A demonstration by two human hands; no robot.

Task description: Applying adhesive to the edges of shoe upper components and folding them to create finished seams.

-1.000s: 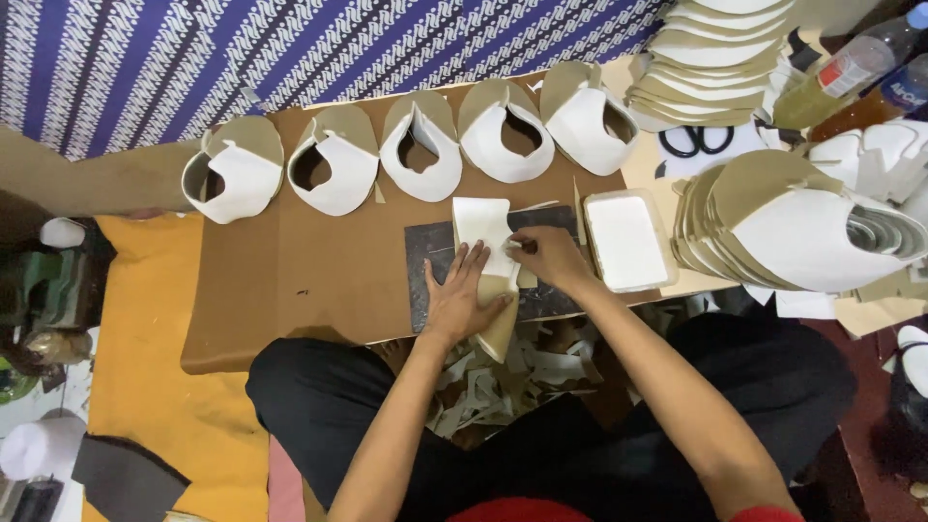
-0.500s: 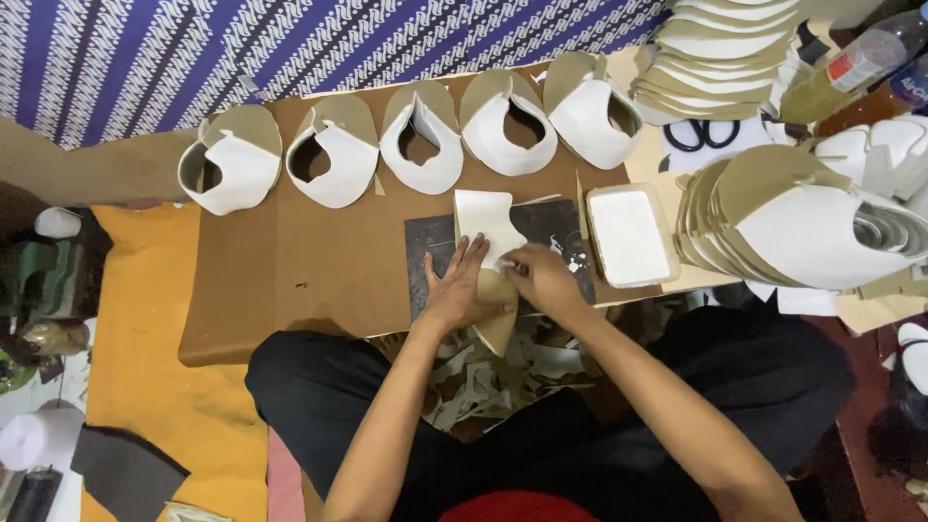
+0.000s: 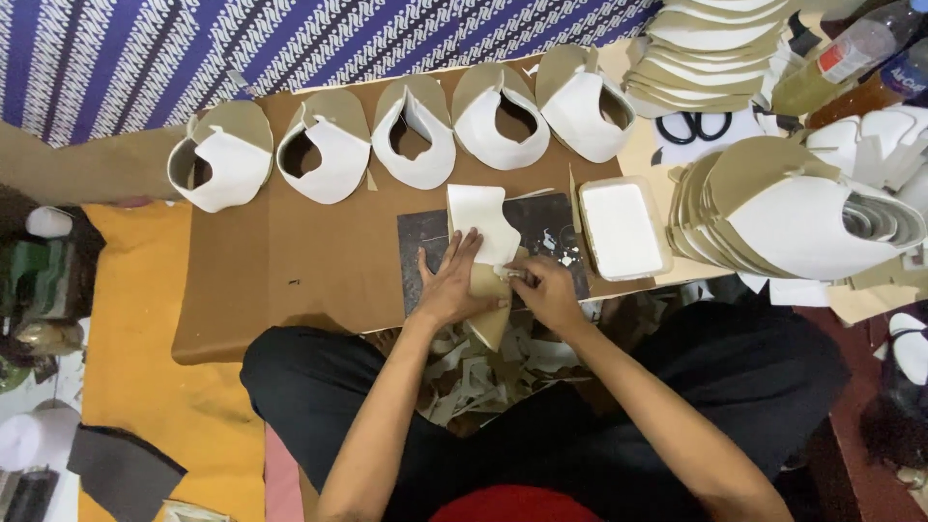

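Head view looks down on the left hand [image 3: 452, 287], spread flat, pressing a white cut piece [image 3: 480, 227] onto the dark mat [image 3: 541, 227]. Just beside it, the right hand [image 3: 547, 292] pinches the piece's lower edge (fingers closed on it). Right of that hand sits a white tray [image 3: 622, 230]; beyond both hands, five folded white uppers [image 3: 416, 135] stand in a row.

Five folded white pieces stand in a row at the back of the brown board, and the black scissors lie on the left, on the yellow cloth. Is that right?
Not quite. The head view shows the scissors on the right, beside the stack of flat cut pieces, not on the yellow cloth. The five folded white pieces do stand in a row on the brown board.
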